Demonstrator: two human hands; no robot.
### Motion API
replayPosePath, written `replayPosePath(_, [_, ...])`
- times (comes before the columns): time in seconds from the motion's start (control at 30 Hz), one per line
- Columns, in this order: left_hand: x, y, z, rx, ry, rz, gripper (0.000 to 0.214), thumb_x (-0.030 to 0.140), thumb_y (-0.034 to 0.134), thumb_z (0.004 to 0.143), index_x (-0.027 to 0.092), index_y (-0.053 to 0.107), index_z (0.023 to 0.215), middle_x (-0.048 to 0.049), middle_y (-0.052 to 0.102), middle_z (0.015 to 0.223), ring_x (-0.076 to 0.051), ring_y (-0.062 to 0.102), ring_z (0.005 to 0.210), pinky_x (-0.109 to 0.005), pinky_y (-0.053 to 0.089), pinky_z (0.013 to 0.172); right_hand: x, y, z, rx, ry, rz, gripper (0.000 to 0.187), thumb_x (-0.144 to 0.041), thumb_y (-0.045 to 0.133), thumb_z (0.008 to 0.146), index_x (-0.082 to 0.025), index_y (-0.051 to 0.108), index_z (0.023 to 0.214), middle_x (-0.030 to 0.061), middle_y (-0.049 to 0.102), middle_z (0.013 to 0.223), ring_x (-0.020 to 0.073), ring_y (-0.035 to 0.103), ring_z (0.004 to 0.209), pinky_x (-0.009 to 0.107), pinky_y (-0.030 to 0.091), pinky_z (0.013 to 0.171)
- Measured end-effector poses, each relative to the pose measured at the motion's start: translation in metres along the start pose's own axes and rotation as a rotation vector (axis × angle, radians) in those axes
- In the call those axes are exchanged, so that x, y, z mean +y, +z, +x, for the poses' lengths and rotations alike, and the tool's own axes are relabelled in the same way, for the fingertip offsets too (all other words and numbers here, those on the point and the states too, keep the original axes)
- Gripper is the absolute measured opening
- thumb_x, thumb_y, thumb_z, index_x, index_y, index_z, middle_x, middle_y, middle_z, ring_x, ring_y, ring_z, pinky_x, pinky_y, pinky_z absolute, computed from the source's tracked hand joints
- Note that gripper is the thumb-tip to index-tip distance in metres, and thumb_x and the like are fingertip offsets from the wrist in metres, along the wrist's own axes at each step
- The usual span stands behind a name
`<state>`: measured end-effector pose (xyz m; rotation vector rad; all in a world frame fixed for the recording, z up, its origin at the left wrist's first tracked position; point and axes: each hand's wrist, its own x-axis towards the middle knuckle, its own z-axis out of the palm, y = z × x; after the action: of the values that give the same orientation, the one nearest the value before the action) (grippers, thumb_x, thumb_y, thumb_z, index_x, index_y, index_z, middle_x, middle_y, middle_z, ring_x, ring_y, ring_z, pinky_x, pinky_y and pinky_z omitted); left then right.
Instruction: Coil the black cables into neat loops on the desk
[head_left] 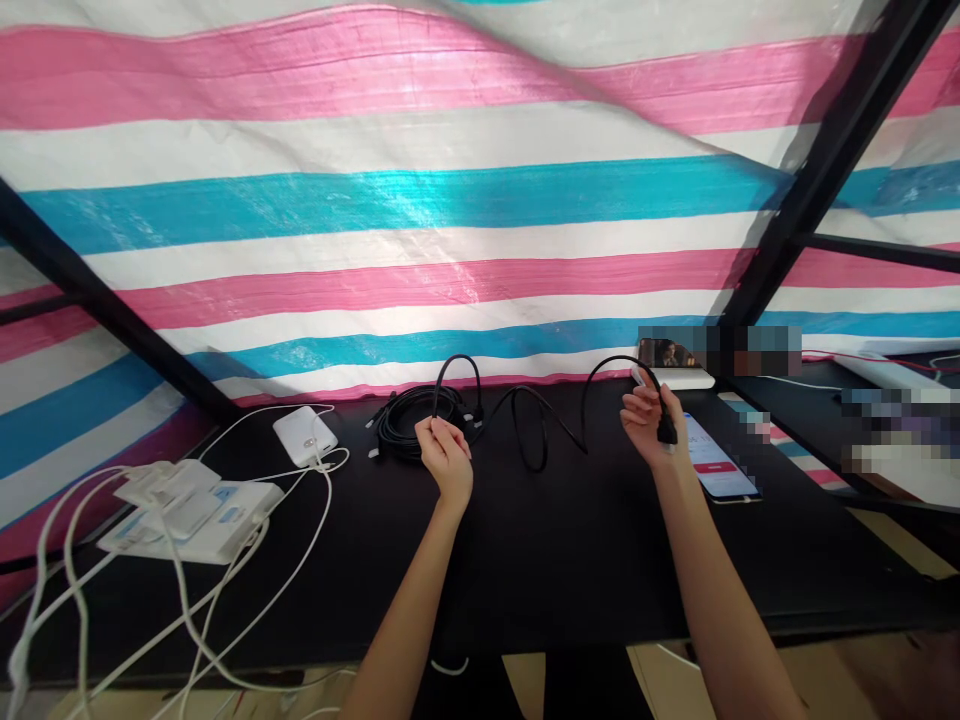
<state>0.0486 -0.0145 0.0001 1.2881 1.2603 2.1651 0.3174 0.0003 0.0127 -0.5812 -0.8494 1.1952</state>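
A black cable runs in loose loops between my two hands above the black table. My left hand is closed on one stretch of it, close in front of a coiled bundle of black cables with light-coloured plug ends. Fingers curled, my right hand grips the other part, where a dark connector lies against the palm near the wrist. A phone with a lit screen lies just right of my right wrist.
White boxes and adapters with tangled white cables cover the table's left side. A white power bank lies behind them. Another screen leans at the back right. Black frame posts and a striped sheet enclose the table.
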Motion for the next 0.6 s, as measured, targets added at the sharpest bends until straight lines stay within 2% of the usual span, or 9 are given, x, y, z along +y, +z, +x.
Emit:
replayPosePath(0.13, [0.0,0.0,-0.001,-0.081,-0.025,-0.045,0.033,0.047,0.041,0.091,0.022,0.036,0.07,0.011,0.033,0.045,-0.005,0.03,0.033,-0.016,0.025,0.033,0.006,0.003,0.0,-0.066,0.095,0.009,0.022,-0.043,0.064,0.076,-0.028,0.07,0.091,-0.004,0.041,0.063,0.0085,0.033,0.051,0.018,0.029,0.039])
replayPosePath(0.3, [0.0,0.0,-0.007,-0.304,-0.03,0.05,0.045,0.05,0.042,0.089,0.021,0.035,0.056,0.0079,0.032,0.043,-0.005,0.029,0.035,-0.02,0.024,0.036,0.012,0.013,-0.007,-0.264,0.368,-0.286,0.039,-0.036,0.074,0.067,-0.023,0.07,0.103,-0.0011,0.057,0.075,0.0092,0.048,0.06,0.022,0.039,0.055])
replayPosePath(0.37, [0.0,0.0,-0.009,-0.346,-0.037,0.077,0.047,0.051,0.044,0.088,0.02,0.037,0.053,0.0068,0.033,0.042,-0.006,0.03,0.035,-0.022,0.023,0.037,0.012,0.016,-0.01,-0.352,0.459,-0.348,0.041,-0.034,0.073,0.066,-0.021,0.07,0.105,-0.0001,0.059,0.075,0.0108,0.052,0.063,0.025,0.041,0.06])
replayPosePath(0.43, [0.001,-0.001,-0.008,-0.368,-0.05,0.104,0.05,0.052,0.044,0.087,0.02,0.038,0.049,0.0059,0.034,0.04,-0.006,0.03,0.035,-0.022,0.023,0.037,0.012,0.018,-0.011,-0.399,0.5,-0.351,0.039,-0.031,0.072,0.065,-0.02,0.071,0.103,-0.0008,0.058,0.072,0.0104,0.052,0.059,0.025,0.041,0.059])
replayPosePath(0.5, [0.002,-0.001,-0.007,-0.404,-0.069,0.142,0.052,0.054,0.043,0.086,0.02,0.037,0.047,0.0054,0.033,0.038,-0.007,0.03,0.034,-0.023,0.023,0.037,0.012,0.019,-0.011,-0.39,0.485,-0.36,0.036,-0.029,0.071,0.065,-0.021,0.073,0.099,-0.0018,0.058,0.069,0.0079,0.047,0.052,0.024,0.039,0.054])
replayPosePath(0.6, [0.004,-0.002,-0.004,-0.48,-0.098,0.172,0.055,0.057,0.043,0.085,0.02,0.038,0.044,0.0048,0.032,0.036,-0.007,0.03,0.033,-0.024,0.023,0.036,0.014,0.018,-0.007,-0.29,0.437,-0.441,0.035,-0.031,0.07,0.066,-0.021,0.073,0.1,-0.0013,0.059,0.071,0.0065,0.043,0.047,0.022,0.035,0.047])
